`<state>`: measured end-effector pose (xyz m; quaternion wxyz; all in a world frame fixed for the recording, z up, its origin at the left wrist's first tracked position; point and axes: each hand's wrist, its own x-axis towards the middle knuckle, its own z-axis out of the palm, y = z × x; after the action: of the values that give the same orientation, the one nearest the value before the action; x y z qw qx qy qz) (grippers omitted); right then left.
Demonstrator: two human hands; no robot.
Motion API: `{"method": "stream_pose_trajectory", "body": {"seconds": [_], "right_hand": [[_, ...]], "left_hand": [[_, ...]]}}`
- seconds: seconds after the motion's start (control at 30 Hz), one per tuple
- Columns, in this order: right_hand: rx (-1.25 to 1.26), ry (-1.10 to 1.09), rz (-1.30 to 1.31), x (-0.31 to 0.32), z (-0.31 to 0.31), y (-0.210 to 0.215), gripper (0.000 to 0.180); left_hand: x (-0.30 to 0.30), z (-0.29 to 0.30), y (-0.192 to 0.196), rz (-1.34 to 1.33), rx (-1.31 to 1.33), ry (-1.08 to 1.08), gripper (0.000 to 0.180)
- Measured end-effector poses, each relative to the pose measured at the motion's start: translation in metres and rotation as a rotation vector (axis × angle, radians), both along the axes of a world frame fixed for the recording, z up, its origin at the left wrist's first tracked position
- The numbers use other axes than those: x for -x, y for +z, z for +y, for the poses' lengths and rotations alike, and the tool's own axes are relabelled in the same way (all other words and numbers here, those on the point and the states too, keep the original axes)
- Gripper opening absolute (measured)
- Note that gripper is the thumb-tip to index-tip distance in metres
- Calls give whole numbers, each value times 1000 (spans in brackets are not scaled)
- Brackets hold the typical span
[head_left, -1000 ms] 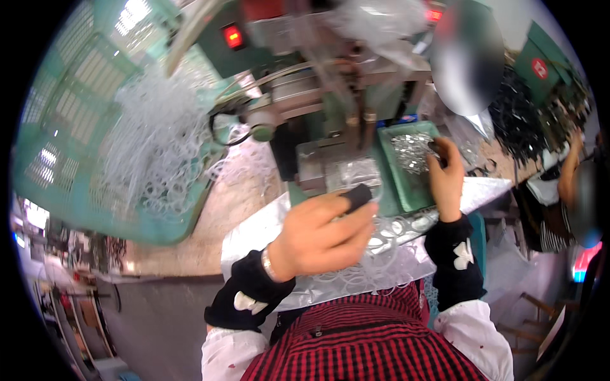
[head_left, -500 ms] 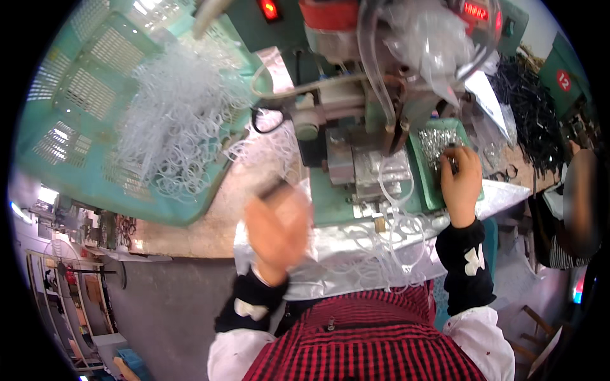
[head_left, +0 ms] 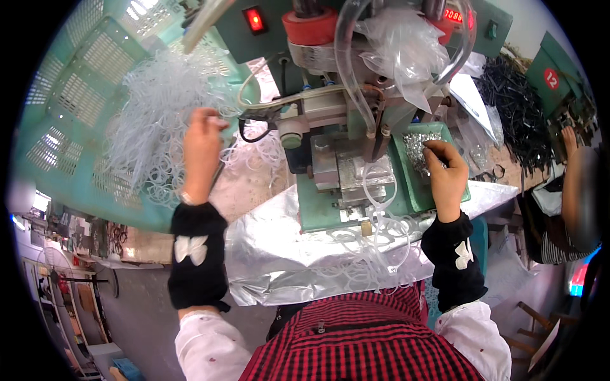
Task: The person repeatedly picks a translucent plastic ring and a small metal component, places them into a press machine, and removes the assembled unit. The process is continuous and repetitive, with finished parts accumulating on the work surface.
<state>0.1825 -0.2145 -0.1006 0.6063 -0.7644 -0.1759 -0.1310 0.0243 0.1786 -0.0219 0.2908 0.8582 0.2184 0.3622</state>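
Note:
My left hand [head_left: 202,149] is raised beside a heap of clear plastic loops [head_left: 155,120], over the near right side of a green basket [head_left: 82,152]. Its fingers are loosely bent and somewhat apart, with nothing visible in them. My right hand [head_left: 448,176] reaches into a green tray [head_left: 422,198], thumb and forefinger pinched against a mass of small shiny metal pieces [head_left: 416,149]. Whatever sits between those fingertips is too small to make out. Between my hands stands a bench machine with a metal fixture [head_left: 365,179]; a clear loop [head_left: 393,190] hangs at its front.
Clear loops [head_left: 356,254] lie on silver foil [head_left: 267,238] along the near bench edge. More loops [head_left: 257,155] are left of the machine. Black strips [head_left: 511,95] are piled at far right, near another person's arm [head_left: 575,190]. A transparent hose [head_left: 346,70] arches over the machine.
My left hand has moved left and away from me, from over the bench to the loop heap. My right hand stays in the tray. The whole view has shifted slightly.

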Motion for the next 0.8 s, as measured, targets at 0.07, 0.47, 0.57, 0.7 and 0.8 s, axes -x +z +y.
{"method": "stream_pose_trajectory", "body": {"seconds": [0.07, 0.47, 0.57, 0.7, 0.8], "right_hand": [[29, 22, -8, -1, 12, -3, 15], [22, 182, -18, 63, -26, 44, 14], [-88, 324, -39, 54, 29, 75, 25], [-214, 377, 151, 57, 66, 64, 46], [-379, 393, 284, 63, 63, 69, 47]], "left_hand": [[-8, 36, -62, 239, -193, 45, 18], [45, -41, -55, -122, -36, 55, 13], [33, -48, -69, -250, 105, -27, 10], [43, -84, -87, -373, 480, -128, 8], [56, -108, -92, -430, 593, -54, 6]]}}
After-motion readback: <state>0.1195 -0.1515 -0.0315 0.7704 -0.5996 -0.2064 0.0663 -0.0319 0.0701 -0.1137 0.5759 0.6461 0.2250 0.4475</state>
